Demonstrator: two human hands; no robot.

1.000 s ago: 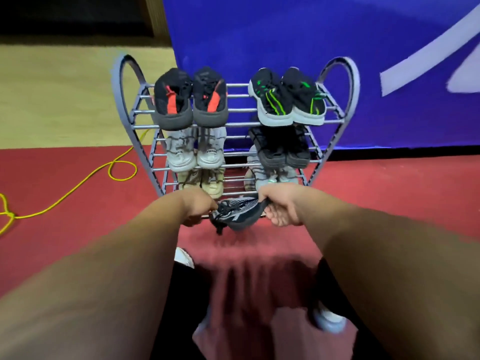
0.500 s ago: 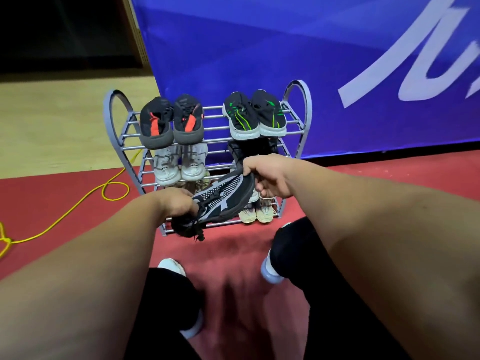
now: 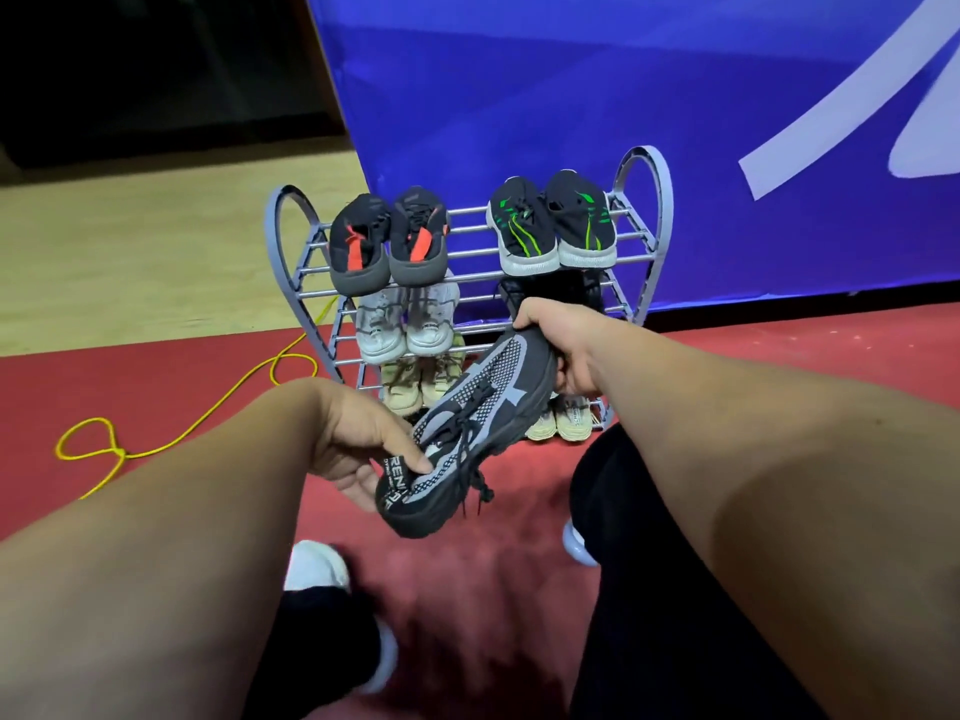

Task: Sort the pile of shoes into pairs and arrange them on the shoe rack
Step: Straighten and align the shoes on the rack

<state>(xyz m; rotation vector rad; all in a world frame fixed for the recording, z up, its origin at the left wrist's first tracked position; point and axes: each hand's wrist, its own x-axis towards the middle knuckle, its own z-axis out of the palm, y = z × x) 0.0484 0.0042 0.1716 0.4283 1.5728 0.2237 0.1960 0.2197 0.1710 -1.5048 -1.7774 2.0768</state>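
Observation:
I hold a black-and-grey mesh sneaker (image 3: 478,428) in the air in front of the grey metal shoe rack (image 3: 644,200). My left hand (image 3: 363,449) grips its heel and pull tab, and my right hand (image 3: 561,350) grips its toe end. The top shelf carries a black pair with orange marks (image 3: 387,241) and a black pair with green stripes (image 3: 553,220). Below sit a white pair (image 3: 405,324), a dark pair (image 3: 519,293) partly hidden by my right hand, a beige pair (image 3: 415,387) and a pale yellow pair (image 3: 563,423).
A yellow cable (image 3: 171,428) loops over the red floor (image 3: 493,574) left of the rack. A blue banner (image 3: 571,96) stands right behind it. My legs in black trousers (image 3: 649,563) and light shoes (image 3: 317,563) fill the near floor.
Both hands have lifted the black-and-grey sneaker from low by the rack's bottom shelf and pulled it toward me, tilting it toe up. My head has drawn back and the rack looks farther away.

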